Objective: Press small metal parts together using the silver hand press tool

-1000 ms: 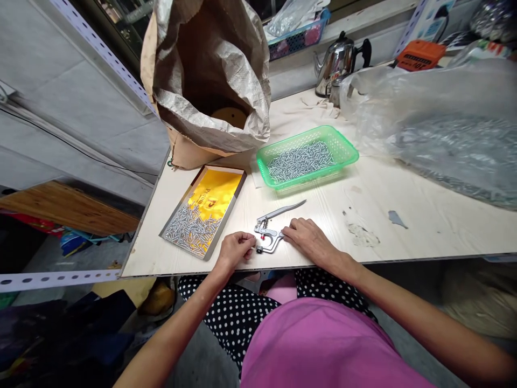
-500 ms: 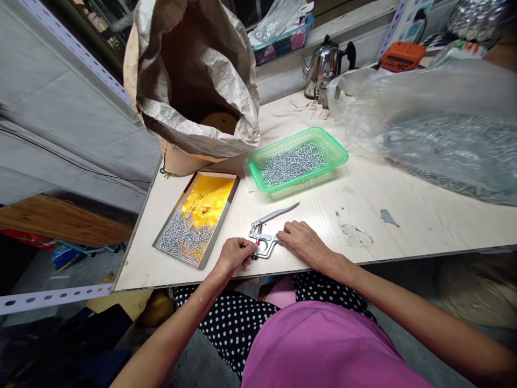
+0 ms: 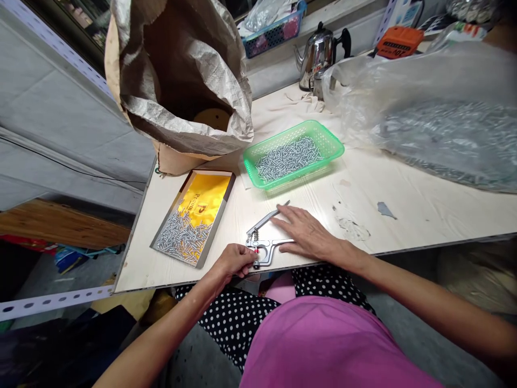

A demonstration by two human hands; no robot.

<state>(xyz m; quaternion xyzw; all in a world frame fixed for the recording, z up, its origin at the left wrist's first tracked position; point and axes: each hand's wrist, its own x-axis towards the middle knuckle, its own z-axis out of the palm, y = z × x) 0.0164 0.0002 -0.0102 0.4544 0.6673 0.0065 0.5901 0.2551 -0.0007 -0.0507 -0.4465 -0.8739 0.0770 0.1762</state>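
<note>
Silver snap-fastener pliers [image 3: 264,243] lie near the table's front edge, handles spread, with a spring and a red part at the jaw. My right hand [image 3: 309,231] spans the handles: fingertips rest on the upper one, the thumb is by the lower one. At the jaw end, my left hand [image 3: 236,260] is closed in a pinch; whatever is between its fingertips is too small to make out. Left of the hands, small metal pieces [image 3: 181,237] lie in a shallow tray [image 3: 226,203] with a yellow lining. Similar pieces [image 3: 288,158] fill a green plastic basket [image 3: 258,182].
A large paper sack [image 3: 181,143] stands open at the back left. A clear plastic bag [image 3: 448,129] of metal pieces lies on the right. Behind are a steel kettle [image 3: 319,58], an orange box [image 3: 399,42] and a blue basket [image 3: 274,35].
My right hand has opened and moved from the lower handle to span both handles. My left hand stays pinched at the jaw. The view has shifted slightly.
</note>
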